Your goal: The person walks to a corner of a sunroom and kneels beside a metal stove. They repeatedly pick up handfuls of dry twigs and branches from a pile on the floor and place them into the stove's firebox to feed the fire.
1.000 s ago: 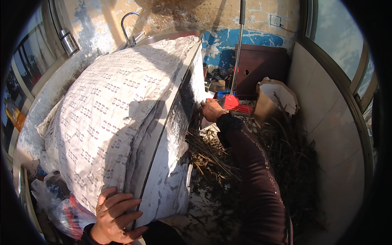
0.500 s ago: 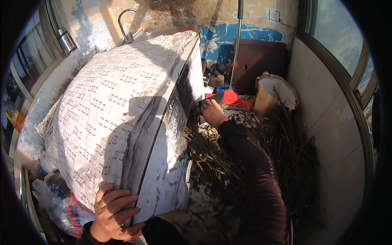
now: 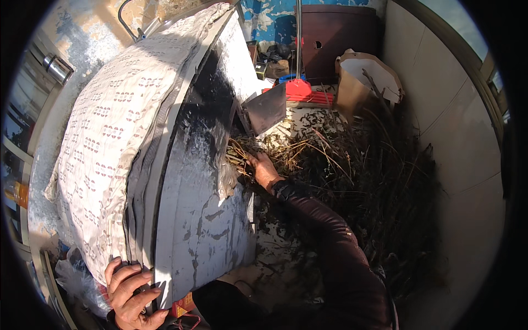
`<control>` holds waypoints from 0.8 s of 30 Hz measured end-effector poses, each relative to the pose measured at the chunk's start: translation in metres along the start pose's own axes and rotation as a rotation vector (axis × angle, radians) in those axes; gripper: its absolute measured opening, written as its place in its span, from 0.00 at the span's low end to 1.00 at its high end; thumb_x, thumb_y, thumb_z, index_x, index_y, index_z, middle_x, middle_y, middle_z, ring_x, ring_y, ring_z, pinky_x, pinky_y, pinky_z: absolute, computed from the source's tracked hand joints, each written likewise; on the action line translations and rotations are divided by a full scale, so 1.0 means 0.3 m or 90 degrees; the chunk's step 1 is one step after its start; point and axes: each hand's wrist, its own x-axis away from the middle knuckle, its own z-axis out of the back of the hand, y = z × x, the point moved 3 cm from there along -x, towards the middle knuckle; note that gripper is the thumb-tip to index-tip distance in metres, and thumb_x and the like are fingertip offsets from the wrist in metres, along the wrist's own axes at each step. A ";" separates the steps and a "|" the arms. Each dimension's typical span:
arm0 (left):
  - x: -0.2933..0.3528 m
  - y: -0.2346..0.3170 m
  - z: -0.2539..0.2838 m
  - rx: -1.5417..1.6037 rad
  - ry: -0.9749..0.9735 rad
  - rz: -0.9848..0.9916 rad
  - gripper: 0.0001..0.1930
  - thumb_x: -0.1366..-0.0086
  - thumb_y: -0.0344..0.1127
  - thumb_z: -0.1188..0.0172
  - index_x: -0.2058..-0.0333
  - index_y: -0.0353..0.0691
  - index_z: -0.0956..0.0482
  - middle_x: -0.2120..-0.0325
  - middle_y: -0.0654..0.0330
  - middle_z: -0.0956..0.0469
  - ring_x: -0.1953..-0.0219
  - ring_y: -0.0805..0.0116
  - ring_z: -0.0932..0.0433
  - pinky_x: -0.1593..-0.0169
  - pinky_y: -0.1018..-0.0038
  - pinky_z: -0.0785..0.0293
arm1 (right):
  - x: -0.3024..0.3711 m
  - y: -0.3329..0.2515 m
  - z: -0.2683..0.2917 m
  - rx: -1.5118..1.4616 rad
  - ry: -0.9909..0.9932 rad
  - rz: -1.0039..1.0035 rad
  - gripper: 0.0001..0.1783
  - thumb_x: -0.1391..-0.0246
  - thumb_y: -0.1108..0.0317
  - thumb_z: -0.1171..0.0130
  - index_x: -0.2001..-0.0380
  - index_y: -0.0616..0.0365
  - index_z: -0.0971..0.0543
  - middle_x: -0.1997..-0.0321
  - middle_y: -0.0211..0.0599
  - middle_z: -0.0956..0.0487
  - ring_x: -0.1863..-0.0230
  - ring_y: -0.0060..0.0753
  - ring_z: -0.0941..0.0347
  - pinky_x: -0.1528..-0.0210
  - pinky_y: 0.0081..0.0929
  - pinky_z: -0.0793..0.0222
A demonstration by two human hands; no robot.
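Note:
My left hand (image 3: 131, 294) grips the near corner of a raised white-sided stand (image 3: 203, 242), fingers over its top edge and thumb below. A patterned, pale quilt (image 3: 104, 132) bulges over the stand's top. My right hand (image 3: 264, 169) reaches low beside the stand's soot-blackened side, its fingers closed around dry stalks (image 3: 237, 155), with the fingertips partly hidden among them. Just beyond the right hand, a dark flat metal plate (image 3: 268, 109) stands tilted out from the stand, not touched by either hand.
Dark dry brushwood (image 3: 385, 181) heaps on the floor at right. Behind it stand a cardboard bin (image 3: 352, 91) and a maroon panel (image 3: 344, 41). A red broom head (image 3: 297, 88) with an upright pole is near the plate. A tiled wall (image 3: 456, 126) bounds the right side.
My right hand has left the metal plate and come nearer, down into the stalks. The plate now shows in full, tilted outward. My left hand keeps its hold; the view has shifted downward.

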 end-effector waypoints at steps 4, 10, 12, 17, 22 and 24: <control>0.014 -0.001 -0.005 -0.035 -0.055 0.042 0.22 0.40 0.56 0.44 0.73 0.39 0.24 0.58 0.52 0.25 0.51 0.47 0.29 0.40 0.40 0.45 | 0.010 -0.020 -0.115 0.045 -0.077 -0.012 0.26 0.48 0.73 0.54 0.44 0.58 0.29 0.56 0.49 0.29 0.52 0.52 0.32 0.47 0.40 0.35; 0.035 0.006 -0.013 -0.115 -0.065 0.050 0.22 0.34 0.54 0.51 0.70 0.37 0.27 0.56 0.49 0.27 0.48 0.44 0.31 0.39 0.37 0.47 | -0.051 -0.079 -0.138 0.013 -0.041 -0.031 0.21 0.43 0.69 0.55 0.47 0.63 0.28 0.58 0.48 0.28 0.54 0.51 0.30 0.49 0.40 0.35; 0.040 0.011 -0.010 -0.143 -0.092 0.034 0.22 0.32 0.53 0.55 0.68 0.37 0.27 0.53 0.47 0.28 0.45 0.43 0.32 0.38 0.37 0.48 | -0.058 -0.091 -0.094 -0.126 0.016 -0.023 0.22 0.44 0.69 0.53 0.47 0.65 0.29 0.58 0.46 0.27 0.53 0.49 0.31 0.49 0.39 0.35; 0.080 0.001 -0.011 -0.200 -0.080 0.048 0.24 0.29 0.51 0.63 0.61 0.35 0.27 0.51 0.46 0.29 0.43 0.41 0.34 0.37 0.37 0.48 | 0.004 -0.045 0.116 -0.054 0.085 0.087 0.36 0.43 0.54 0.45 0.37 0.64 0.39 0.41 0.50 0.34 0.39 0.51 0.40 0.38 0.44 0.43; 0.112 -0.025 0.000 -0.230 -0.073 0.039 0.27 0.28 0.52 0.67 0.46 0.37 0.31 0.46 0.47 0.31 0.40 0.41 0.36 0.35 0.42 0.49 | 0.116 0.106 0.294 0.041 0.051 -0.015 0.58 0.54 0.35 0.39 0.32 0.62 0.51 0.29 0.50 0.49 0.28 0.52 0.56 0.30 0.52 0.58; 0.117 -0.035 0.002 -0.209 -0.078 0.027 0.28 0.28 0.52 0.68 0.42 0.39 0.35 0.43 0.48 0.32 0.39 0.42 0.37 0.34 0.43 0.49 | 0.197 0.157 0.294 0.059 -0.063 -0.082 0.62 0.56 0.34 0.37 0.31 0.61 0.54 0.29 0.54 0.49 0.28 0.53 0.55 0.31 0.54 0.56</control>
